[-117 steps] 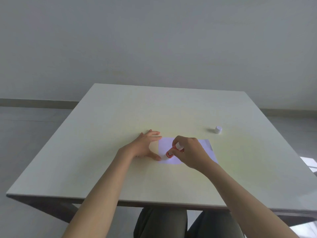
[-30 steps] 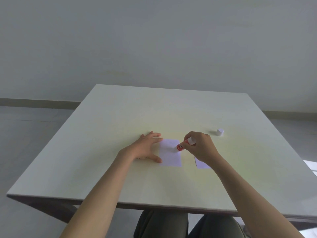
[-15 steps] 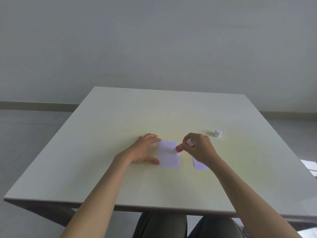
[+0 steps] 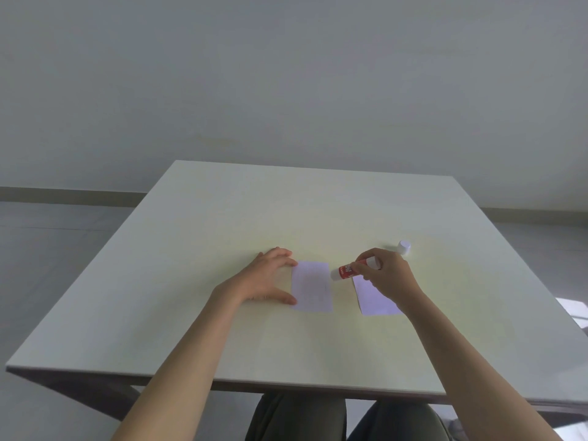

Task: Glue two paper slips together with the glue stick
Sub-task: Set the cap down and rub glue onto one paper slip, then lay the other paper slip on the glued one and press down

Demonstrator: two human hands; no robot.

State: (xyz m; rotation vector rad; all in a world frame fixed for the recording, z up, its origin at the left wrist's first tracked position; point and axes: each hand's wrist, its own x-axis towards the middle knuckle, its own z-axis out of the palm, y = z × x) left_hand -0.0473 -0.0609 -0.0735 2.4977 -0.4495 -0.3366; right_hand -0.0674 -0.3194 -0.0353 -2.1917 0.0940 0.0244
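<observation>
Centre of frame, on pale table (image 4: 222,329): two white paper slips lying flat, side by side, not touching, a strip of bare tabletop between them. Left slip (image 4: 311,286) fully in view, portrait orientation, faint marks on its surface, too faint to tell what. Right slip (image 4: 372,302) partly covered by right hand and wrist, only lower left portion showing.

Left hand (image 4: 265,280) flat on table, fingers spread and relaxed, grasping nothing; fingertips touching upper left corner of left slip, thumb tip touching its lower left edge.

Right hand (image 4: 386,276) closed around glue stick (image 4: 348,270), pinched near its white rear end. Stick tilted, red-labelled body pointing toward left of frame, uncapped tip sitting over the gap just beside upper right edge of left slip. Contact between tip and paper or table: cannot tell.

White cap (image 4: 404,247) standing alone on table, right of centre, just beyond right hand, apart from stick.

Bottom of frame: both bare forearms, dark trousers below table edge
</observation>
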